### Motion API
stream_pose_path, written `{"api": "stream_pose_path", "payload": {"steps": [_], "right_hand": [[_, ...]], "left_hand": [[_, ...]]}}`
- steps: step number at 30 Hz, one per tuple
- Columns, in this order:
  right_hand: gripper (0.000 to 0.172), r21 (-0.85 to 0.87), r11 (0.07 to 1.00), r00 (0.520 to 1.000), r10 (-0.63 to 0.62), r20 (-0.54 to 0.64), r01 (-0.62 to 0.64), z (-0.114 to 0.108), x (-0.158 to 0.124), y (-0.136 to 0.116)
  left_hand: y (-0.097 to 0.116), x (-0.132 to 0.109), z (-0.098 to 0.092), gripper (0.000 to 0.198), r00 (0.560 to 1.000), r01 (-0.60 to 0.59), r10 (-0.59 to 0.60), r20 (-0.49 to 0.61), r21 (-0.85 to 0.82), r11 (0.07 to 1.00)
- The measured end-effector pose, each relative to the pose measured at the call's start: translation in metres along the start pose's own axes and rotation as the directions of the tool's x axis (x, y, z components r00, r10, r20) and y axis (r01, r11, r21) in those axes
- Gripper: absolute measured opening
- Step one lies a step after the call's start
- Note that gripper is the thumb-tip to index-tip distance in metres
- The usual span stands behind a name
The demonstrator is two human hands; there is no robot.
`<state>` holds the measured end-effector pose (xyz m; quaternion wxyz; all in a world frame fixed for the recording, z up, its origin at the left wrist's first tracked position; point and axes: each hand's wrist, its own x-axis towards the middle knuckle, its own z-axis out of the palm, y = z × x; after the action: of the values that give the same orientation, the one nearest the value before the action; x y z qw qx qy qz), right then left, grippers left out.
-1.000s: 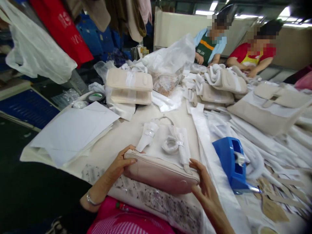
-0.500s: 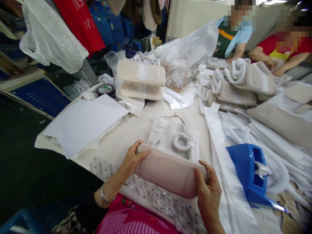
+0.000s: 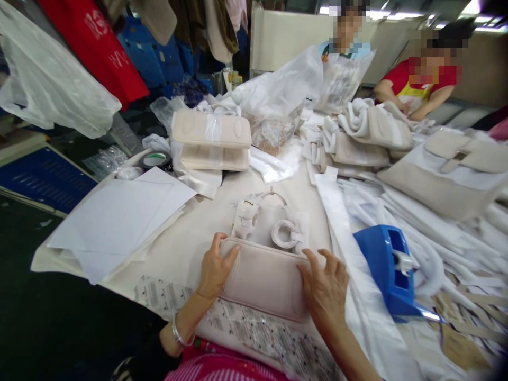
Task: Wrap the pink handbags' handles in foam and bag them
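Pale bag at near edge of table, above printed film, broad face turned to wearer. L hand pinches its top L corner, thumb on face, other fingers round the end, prob. to steady it. R hand arched at R end, fingers spread; grip vs. light touch, can't tell. Wrapped coil just beyond bag, prob. kept clear of that face. Blue tape dispenser to R, presumably for easy reach

At ten o'clock in my view, white letters on the red cloth seem to include "WV"; the tape roll's print, nearer nine, I can't make out.
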<state>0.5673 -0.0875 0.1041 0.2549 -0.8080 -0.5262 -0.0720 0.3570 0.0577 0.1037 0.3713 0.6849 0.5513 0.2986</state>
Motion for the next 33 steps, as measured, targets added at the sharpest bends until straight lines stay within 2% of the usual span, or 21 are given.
{"api": "stream_pose_path", "payload": {"steps": [1,3,5,7,10,12,13,16,18,19,20,22,23,24,25,26,27,29,31,33], "right_hand": [[0.029,-0.01,0.988,0.988,-0.155,0.001,0.155,0.0,0.003,-0.006],[0.036,0.079,0.896,0.895,-0.441,0.062,0.436,0.005,0.01,-0.02],[0.04,0.175,0.801,0.804,-0.59,0.076,0.572,0.016,0.016,-0.034],[0.044,0.192,0.788,0.796,-0.603,0.046,0.585,0.027,0.019,-0.043],[0.048,0.185,0.805,0.813,-0.58,0.048,0.563,0.037,0.02,-0.046],[0.049,0.186,0.806,0.813,-0.58,0.058,0.562,0.038,0.019,-0.045],[0.049,0.186,0.806,0.812,-0.58,0.061,0.562,0.038,0.019,-0.044],[0.05,0.18,0.806,0.81,-0.582,0.071,0.563,0.037,0.019,-0.043],[0.051,0.18,0.805,0.808,-0.584,0.078,0.565,0.037,0.02,-0.043],[0.051,0.183,0.804,0.806,-0.586,0.083,0.566,0.038,0.02,-0.043],[0.051,0.185,0.804,0.805,-0.586,0.088,0.565,0.038,0.021,-0.043],[0.05,0.184,0.808,0.808,-0.581,0.094,0.56,0.039,0.021,-0.042],[0.048,0.185,0.81,0.811,-0.578,0.093,0.557,0.039,0.021,-0.042],[0.047,0.188,0.811,0.813,-0.575,0.089,0.554,0.04,0.021,-0.042],[0.046,0.193,0.811,0.815,-0.574,0.083,0.552,0.04,0.021,-0.041],[0.045,0.198,0.812,0.817,-0.571,0.077,0.549,0.041,0.021,-0.041],[0.044,0.203,0.811,0.817,-0.571,0.075,0.548,0.041,0.021,-0.041],[0.044,0.205,0.808,0.813,-0.576,0.079,0.552,0.042,0.022,-0.041],[0.046,0.2,0.807,0.81,-0.58,0.087,0.556,0.042,0.022,-0.042],[0.05,0.195,0.81,0.813,-0.575,0.089,0.552,0.042,0.023,-0.042]], "left_hand": [[0.001,0.0,-0.001,0.03,1.0,-0.007,0.007,0.001,0.005,1.0],[0.002,-0.003,-0.002,0.029,1.0,-0.022,0.022,0.0,0.007,1.0],[0.003,-0.005,-0.005,0.028,0.999,-0.037,0.036,0.011,0.029,0.999],[0.006,-0.005,-0.007,0.026,0.996,-0.093,0.093,0.008,0.128,0.987],[0.017,0.008,-0.006,0.031,0.958,-0.248,0.277,-0.07,0.279,0.928],[0.028,0.023,0.001,0.046,0.939,-0.294,0.325,-0.113,0.228,0.928],[0.033,0.032,0.006,0.053,0.946,-0.289,0.308,-0.104,0.163,0.943],[0.043,0.059,0.018,0.049,0.974,-0.222,0.221,-0.046,-0.012,0.975],[0.046,0.072,0.02,0.041,0.982,-0.182,0.189,0.026,-0.173,0.968],[0.046,0.077,0.02,0.039,0.977,-0.147,0.182,0.107,-0.272,0.951],[0.046,0.08,0.018,0.038,0.958,-0.101,0.188,0.215,-0.359,0.928],[0.046,0.084,0.016,0.04,0.884,-0.042,0.225,0.409,-0.412,0.91],[0.046,0.084,0.016,0.043,0.867,-0.077,0.243,0.435,-0.366,0.928],[0.045,0.083,0.017,0.047,0.879,-0.159,0.262,0.398,-0.274,0.949],[0.042,0.081,0.019,0.052,0.904,-0.26,0.291,0.313,-0.137,0.956],[0.039,0.079,0.022,0.056,0.921,-0.344,0.331,0.205,0.03,0.938],[0.035,0.077,0.025,0.059,0.919,-0.392,0.377,0.112,0.195,0.899],[0.025,0.076,0.031,0.061,0.899,-0.406,0.436,0.027,0.422,0.811],[0.019,0.077,0.032,0.06,0.886,-0.42,0.463,0.04,0.496,0.76],[0.024,0.078,0.031,0.06,0.856,-0.458,0.516,0.026,0.501,0.735]]}}
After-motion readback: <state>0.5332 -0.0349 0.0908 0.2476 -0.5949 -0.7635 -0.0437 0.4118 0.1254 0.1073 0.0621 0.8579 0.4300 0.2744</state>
